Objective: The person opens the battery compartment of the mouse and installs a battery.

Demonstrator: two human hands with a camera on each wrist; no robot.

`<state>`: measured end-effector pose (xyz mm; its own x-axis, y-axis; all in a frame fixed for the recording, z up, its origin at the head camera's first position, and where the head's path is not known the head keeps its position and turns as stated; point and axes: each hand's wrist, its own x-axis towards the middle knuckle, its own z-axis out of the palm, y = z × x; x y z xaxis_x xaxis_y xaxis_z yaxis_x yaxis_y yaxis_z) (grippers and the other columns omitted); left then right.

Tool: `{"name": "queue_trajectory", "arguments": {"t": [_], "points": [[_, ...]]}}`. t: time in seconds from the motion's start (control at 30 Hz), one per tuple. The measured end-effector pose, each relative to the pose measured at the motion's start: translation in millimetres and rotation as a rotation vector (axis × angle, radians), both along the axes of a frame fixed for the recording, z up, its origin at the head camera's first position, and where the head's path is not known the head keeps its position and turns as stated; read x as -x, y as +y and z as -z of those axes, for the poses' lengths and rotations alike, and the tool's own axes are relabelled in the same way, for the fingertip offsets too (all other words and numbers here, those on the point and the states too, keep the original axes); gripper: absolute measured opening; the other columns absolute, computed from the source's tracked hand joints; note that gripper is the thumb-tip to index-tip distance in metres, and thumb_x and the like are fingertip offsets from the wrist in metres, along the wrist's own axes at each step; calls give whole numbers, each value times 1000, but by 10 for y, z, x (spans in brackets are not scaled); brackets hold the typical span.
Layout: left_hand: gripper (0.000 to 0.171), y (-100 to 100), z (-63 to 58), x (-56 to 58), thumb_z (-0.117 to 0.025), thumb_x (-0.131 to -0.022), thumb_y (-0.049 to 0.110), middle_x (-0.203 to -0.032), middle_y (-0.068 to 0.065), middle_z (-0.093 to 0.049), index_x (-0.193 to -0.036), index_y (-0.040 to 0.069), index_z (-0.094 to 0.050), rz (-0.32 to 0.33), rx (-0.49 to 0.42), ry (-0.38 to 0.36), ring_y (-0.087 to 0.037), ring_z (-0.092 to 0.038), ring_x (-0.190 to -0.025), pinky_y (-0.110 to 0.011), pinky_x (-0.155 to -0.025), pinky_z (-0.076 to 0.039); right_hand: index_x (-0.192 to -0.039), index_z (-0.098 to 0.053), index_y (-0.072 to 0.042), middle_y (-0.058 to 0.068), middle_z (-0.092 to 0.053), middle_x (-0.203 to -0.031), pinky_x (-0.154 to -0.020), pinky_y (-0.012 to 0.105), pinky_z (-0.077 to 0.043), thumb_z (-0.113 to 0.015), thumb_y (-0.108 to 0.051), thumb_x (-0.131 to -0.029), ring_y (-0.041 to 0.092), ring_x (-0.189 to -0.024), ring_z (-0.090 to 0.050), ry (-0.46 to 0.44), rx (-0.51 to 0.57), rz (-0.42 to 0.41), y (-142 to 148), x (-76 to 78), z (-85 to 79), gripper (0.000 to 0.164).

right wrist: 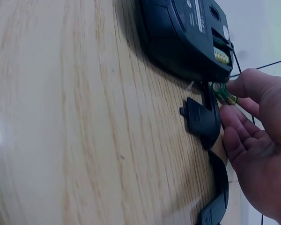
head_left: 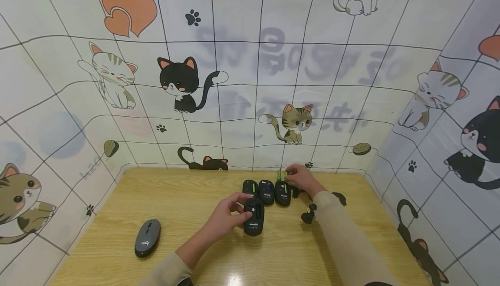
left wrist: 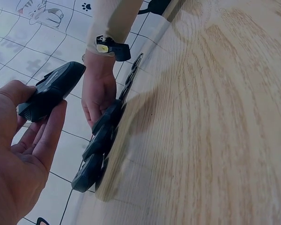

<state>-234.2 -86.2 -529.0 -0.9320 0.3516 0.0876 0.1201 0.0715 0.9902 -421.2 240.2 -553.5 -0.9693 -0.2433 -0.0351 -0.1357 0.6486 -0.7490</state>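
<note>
- Nearest the head camera, two beige cloth sleeves point(head_left: 351, 242) reach in over a pale wood-grain table point(head_left: 187, 199).
- Far left, a rounded grey-and-black plastic mouse point(head_left: 147, 238) lies on the table, well apart from both hands.
- The left hand point(head_left: 225, 212), partly curled with a gap at the palm, pinches a computer mouse, thumb on one face and fingers beneath.
- That oval black plastic mouse point(head_left: 254, 221) is lifted clear of the table, its underside and a dark recess turned up. It should be light, stiff and slightly slick; the long sides look the best hold, away from the recess.
- Just beyond it, three black plastic mice point(head_left: 266, 192) lie side by side, undersides up.
- Behind the rightmost of these is a slim green battery point(head_left: 279, 175); whether it stands or lies, I cannot tell.
- The right hand point(head_left: 304, 178) pinches another small green cylindrical battery point(right wrist: 223, 93) at its fingertips, other fingers loosely bent. It is probably hard, smooth and prone to rolling, best taken by its sides.
- Further right, curved black plastic covers point(right wrist: 199, 117) lie on the table.
</note>
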Motion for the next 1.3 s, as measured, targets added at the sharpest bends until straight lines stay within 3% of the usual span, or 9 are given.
{"name": "queue_trajectory", "arguments": {"t": [0.13, 0.3, 0.5, 0.77, 0.9, 1.23, 1.3], "points": [[47, 5, 5, -8, -80, -102, 5, -126, -14, -65, -146, 9, -67, -2, 2, -5, -25, -70, -99, -42, -72, -70, -139, -64, 8, 26, -69, -133, -106, 55, -57, -71, -8, -105, 42, -125, -66, -18, 28, 6, 31, 9, 19, 39], [46, 22, -2, -5, -80, -101, 5, -126, -13, -65, -146, 11, -68, -9, 6, -8, -25, -70, -99, -41, -72, -70, -133, -62, 8, 25, -70, -128, -108, 56, -56, -76, -6, -100, 40, -122, -67, -5, 75, 25, 40, 15, 30, 38], [45, 25, -8, -13, -80, -101, 4, -125, -14, -65, -145, 10, -68, -10, 9, -7, -26, -70, -98, -41, -72, -70, -129, -61, 5, 23, -71, -124, -97, 47, -59, -75, -1, -98, 37, -116, -68, 4, 161, 61, 26, -37, 29, 35], [44, 27, -10, -9, -80, -101, 4, -124, -14, -65, -143, 12, -69, -17, 10, 1, -27, -70, -98, -42, -72, -70, -128, -60, 4, 30, -71, -126, -76, 30, -56, -69, 6, -98, 33, -106, -70, 36, 282, 95, 19, -63, 87, 31], [44, 27, -7, -5, -80, -101, 5, -124, -14, -66, -143, 12, -70, -17, 3, 4, -26, -70, -98, -42, -71, -70, -127, -63, 4, 30, -72, -126, -69, 28, -54, -68, 5, -99, 31, -100, -69, 66, 312, 123, 21, -85, 95, 29], [43, 13, 11, 7, -79, -102, 5, -126, -13, -66, -142, 15, -70, -8, 4, 12, -25, -71, -98, -43, -72, -70, -133, -61, 5, 23, -69, -118, -74, 34, -57, -64, 2, -102, 43, -101, -65, 113, 377, 159, -16, -213, -33, 31], [43, 15, 8, 7, -80, -101, 4, -125, -13, -66, -141, 16, -70, -11, 6, 9, -26, -70, -99, -43, -72, -70, -132, -60, 6, 23, -68, -115, -73, 32, -55, -64, 2, -103, 40, -97, -64, 133, 390, 149, -24, -232, -53, 30]]}}
